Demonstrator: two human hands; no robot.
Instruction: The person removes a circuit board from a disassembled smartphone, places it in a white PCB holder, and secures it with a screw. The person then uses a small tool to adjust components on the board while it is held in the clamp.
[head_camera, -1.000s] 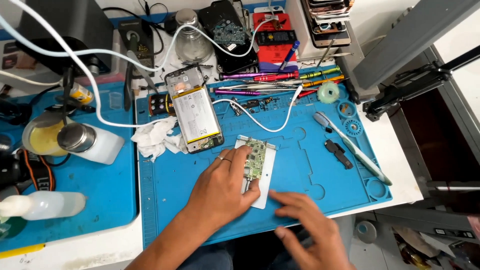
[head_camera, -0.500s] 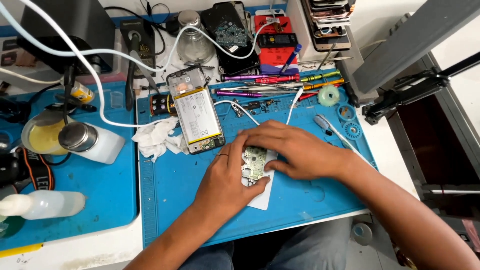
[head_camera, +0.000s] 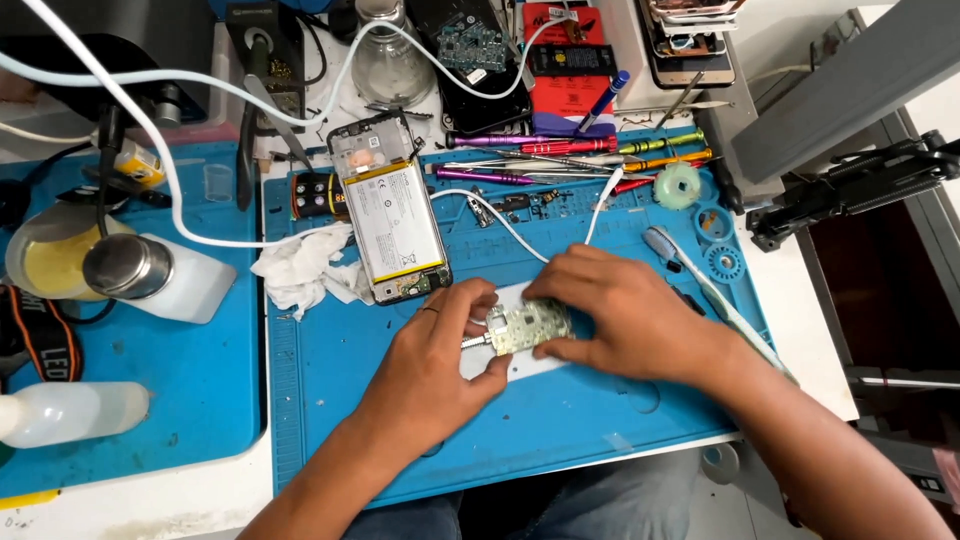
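Both hands meet over the circuit board (head_camera: 528, 326), near the middle of the blue mat (head_camera: 600, 420), on a white card (head_camera: 520, 362). Left hand (head_camera: 440, 350) pinches its near edge, fingers curled; right hand (head_camera: 625, 315) cups its far side. Opened phone (head_camera: 392, 222) lies just beyond, toward the mat's back-left corner.

Both hands covered much of the small circuit board (head_camera: 527, 326), the right hand (head_camera: 625, 320) hiding its far end and the left hand (head_camera: 440, 355) masking the white sheet (head_camera: 530, 366) under it. Whatever metal piece poked out at the board's left was too small to identify. Lower left, the plastic bottle (head_camera: 70, 413) ran off-frame.
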